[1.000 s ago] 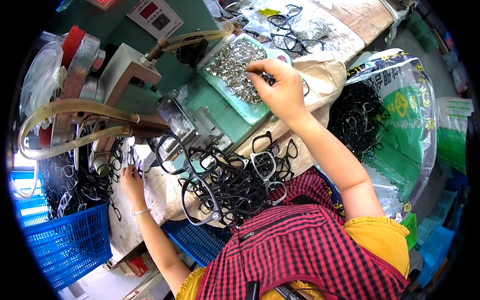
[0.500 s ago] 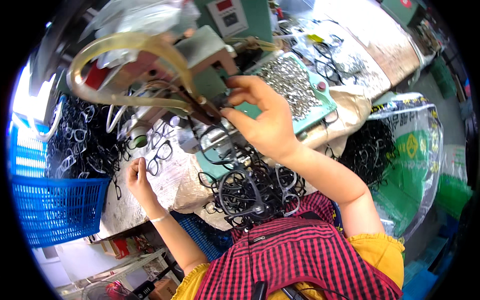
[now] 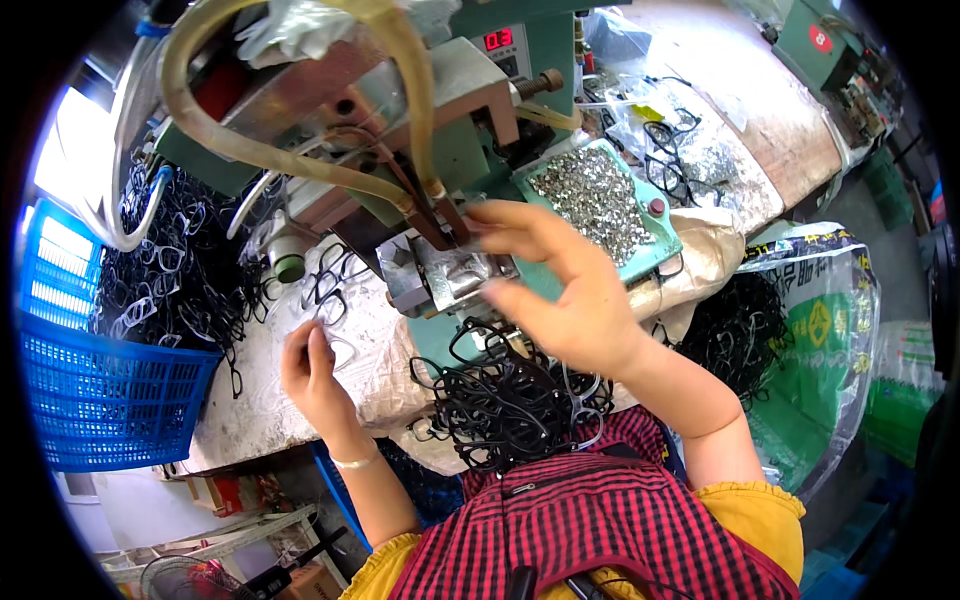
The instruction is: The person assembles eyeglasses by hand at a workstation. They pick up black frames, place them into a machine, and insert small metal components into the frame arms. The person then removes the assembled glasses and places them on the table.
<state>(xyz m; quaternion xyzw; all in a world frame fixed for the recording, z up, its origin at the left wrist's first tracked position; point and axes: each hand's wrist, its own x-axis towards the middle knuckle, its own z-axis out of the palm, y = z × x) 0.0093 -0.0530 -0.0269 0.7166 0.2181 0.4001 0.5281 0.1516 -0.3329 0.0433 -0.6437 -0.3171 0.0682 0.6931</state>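
The right hand (image 3: 580, 292), thumb and fingers parted, is beside a metal fixture (image 3: 458, 280), above heaped black eyeglass frames (image 3: 518, 408). The left hand (image 3: 318, 376) is curled, contents unclear, loose glasses (image 3: 322, 298) just beyond its fingertips.

Viewed from beside it, the workbench (image 3: 250, 405) presents a pale top, scuffed and stained, turning browner toward the far right. A green machine (image 3: 455, 85) stands on it. Left of the machine lie several loose eyeglass frames (image 3: 325, 290), and farther left, a tangled heap (image 3: 180, 260) of dark frames. On the right-hand stretch rest black frames (image 3: 662, 170) and clear plastic (image 3: 615, 45). Tan sheeting (image 3: 708, 240) covers part of the near edge.
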